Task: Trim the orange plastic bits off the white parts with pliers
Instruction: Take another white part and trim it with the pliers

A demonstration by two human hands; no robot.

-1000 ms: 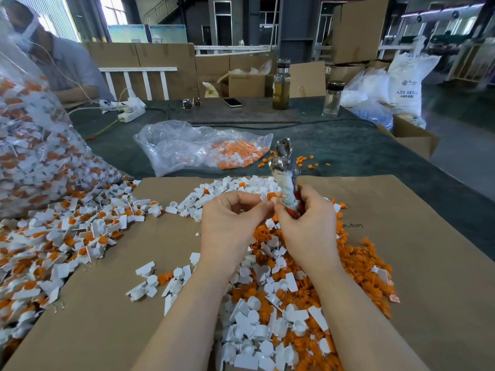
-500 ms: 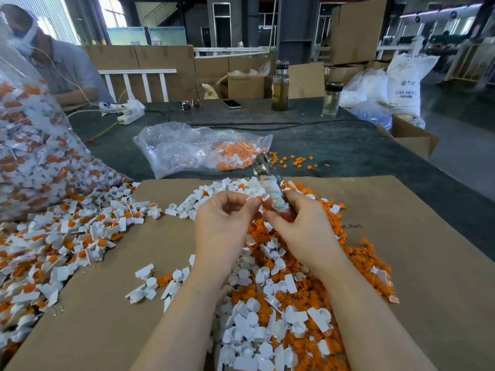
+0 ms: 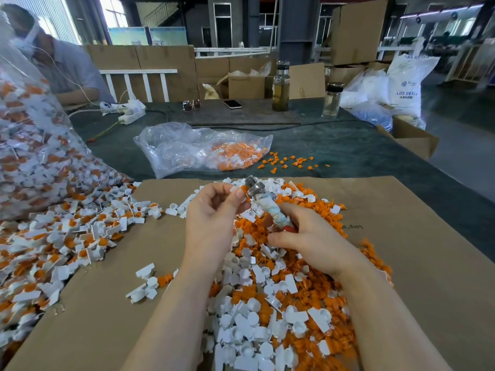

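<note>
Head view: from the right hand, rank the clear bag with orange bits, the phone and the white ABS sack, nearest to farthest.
From the right hand:
1. Clear bag, just beyond the cardboard, ahead-left.
2. Phone, far side of the table.
3. White ABS sack, off the table, far right.

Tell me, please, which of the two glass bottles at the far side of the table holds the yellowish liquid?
The taller bottle on the left holds it; the shorter bottle to its right looks clear.

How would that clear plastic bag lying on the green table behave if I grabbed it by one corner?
The clear bag looks thin and crumpled, so probably floppy. It seems light, with few orange bits inside. Those would likely slide and shift.
</note>
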